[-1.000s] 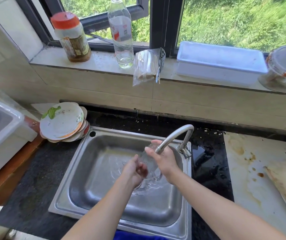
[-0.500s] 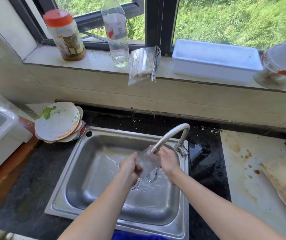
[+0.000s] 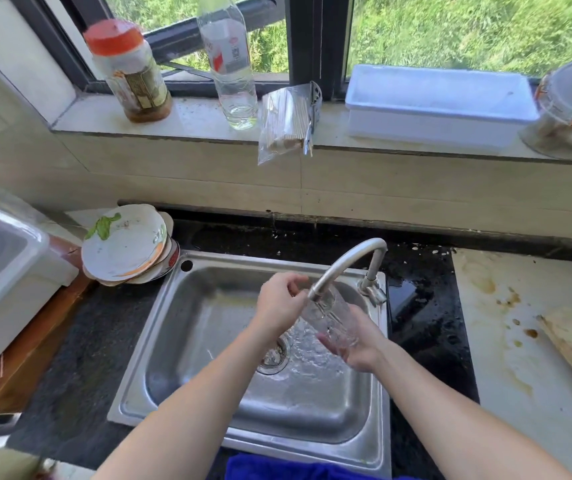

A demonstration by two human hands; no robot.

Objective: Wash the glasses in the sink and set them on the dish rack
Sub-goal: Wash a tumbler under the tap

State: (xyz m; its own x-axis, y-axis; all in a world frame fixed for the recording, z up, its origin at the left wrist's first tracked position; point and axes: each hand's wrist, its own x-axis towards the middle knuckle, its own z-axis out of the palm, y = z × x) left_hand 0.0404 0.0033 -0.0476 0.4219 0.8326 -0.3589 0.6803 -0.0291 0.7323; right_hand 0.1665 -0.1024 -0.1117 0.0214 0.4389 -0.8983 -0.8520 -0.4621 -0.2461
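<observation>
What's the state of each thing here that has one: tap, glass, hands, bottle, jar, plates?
tap: running
glass: tilted under the spout, held
left hand: at the glass rim
right hand: cupping the glass
bottle: upright, nearly empty
jar: capped
plates: stacked, dirty

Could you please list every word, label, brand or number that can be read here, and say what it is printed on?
No text can be read.
Jar with the orange lid: its label is too blurred to read.
Clear bottle: its red and white label is too blurred to read.
</observation>
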